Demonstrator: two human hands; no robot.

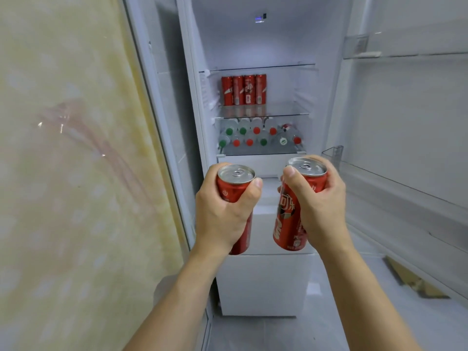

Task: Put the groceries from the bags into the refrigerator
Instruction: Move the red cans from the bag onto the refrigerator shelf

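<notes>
The refrigerator (253, 34) stands open in front of me, lit inside. My left hand (222, 214) grips a red soda can (234, 183) upright, its silver top facing me. My right hand (319, 203) grips a second red soda can (287, 219), also upright. Both cans hang in the air in front of the lower part of the fridge. Several red cans (244, 89) stand in a row on the middle glass shelf (278, 108). Below it, several water bottles (258, 135) lie on their sides, with red and green caps facing out.
The fridge door (405, 122) is swung open on the right, with clear door bins (395, 183). A yellowish patterned wall (76, 173) fills the left. White drawers (263, 279) sit under the shelves. A brown cardboard piece (415, 282) lies on the pale floor at right.
</notes>
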